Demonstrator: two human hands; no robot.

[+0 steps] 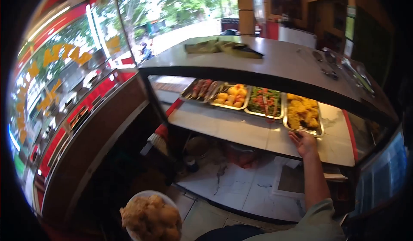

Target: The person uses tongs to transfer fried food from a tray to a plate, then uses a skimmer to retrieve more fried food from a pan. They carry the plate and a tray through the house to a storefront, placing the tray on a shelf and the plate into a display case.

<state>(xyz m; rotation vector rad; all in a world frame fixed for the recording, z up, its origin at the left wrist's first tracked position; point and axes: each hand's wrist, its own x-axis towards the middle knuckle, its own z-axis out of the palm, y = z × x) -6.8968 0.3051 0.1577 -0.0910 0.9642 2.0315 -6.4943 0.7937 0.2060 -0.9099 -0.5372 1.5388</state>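
Note:
My right hand reaches to the near edge of a metal tray heaped with yellow food. Its palm faces up and its fingers are apart, with nothing seen in them; whether they touch the tray is unclear. To the left of that tray stand a tray of green and red vegetables, one of orange, egg-like food and one of dark reddish food. At the bottom left is a white dish piled with brown fried pieces. My left hand does not show.
Above the trays runs a counter top with a folded cloth and metal utensils. A lower tiled shelf holds a white-edged container. At the left are a glass front with yellow lettering and a dark brown panel.

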